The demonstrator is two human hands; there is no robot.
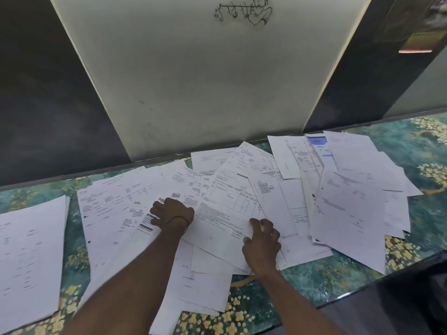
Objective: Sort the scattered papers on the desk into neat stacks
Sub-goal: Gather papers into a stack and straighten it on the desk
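Fingers [260, 226] of both hands press down on scattered papers [225, 213].

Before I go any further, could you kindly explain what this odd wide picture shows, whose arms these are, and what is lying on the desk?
There is no machine here: a person wears one wide-angle camera on the head, looking down at their own bare arms. The left hand with a thin dark wristband presses flat on the scattered white printed papers. The right hand rests on a tilted sheet with a printed table, fingers at its edge; neither hand has lifted anything. One neat stack of white sheets lies apart at the far left. Everything sits on a desk with a teal floral cover, against a pale wall panel.
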